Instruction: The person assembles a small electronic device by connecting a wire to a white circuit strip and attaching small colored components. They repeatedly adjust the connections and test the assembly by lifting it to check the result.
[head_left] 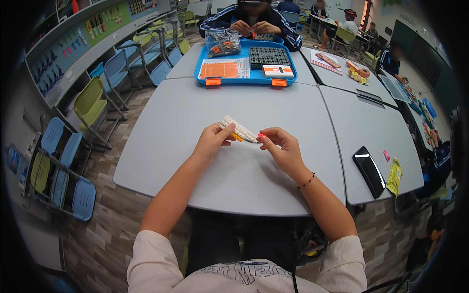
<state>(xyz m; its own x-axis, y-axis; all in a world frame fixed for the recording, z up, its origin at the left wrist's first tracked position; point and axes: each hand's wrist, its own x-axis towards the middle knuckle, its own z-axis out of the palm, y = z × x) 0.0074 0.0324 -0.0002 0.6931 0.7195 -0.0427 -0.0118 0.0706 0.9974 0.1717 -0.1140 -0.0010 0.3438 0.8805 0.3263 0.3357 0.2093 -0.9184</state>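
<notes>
My left hand (213, 138) is closed round the left end of a white studded building plate (239, 128), held tilted above the table. A small yellow-orange piece (237, 137) shows under the plate beside my left fingers. Between the thumb and fingers of my right hand (279, 146) is a small pinkish-red piece (261, 136), at the plate's right end. Whether that piece touches the plate I cannot tell.
Ahead on the grey table (161, 146) lies a blue tray (197, 73) with a bag of parts (222, 43), a dark grid sorter (269, 57) and papers. A co-worker sits behind it. To the right are a black phone (369, 172) and a yellow wrapper (394, 176).
</notes>
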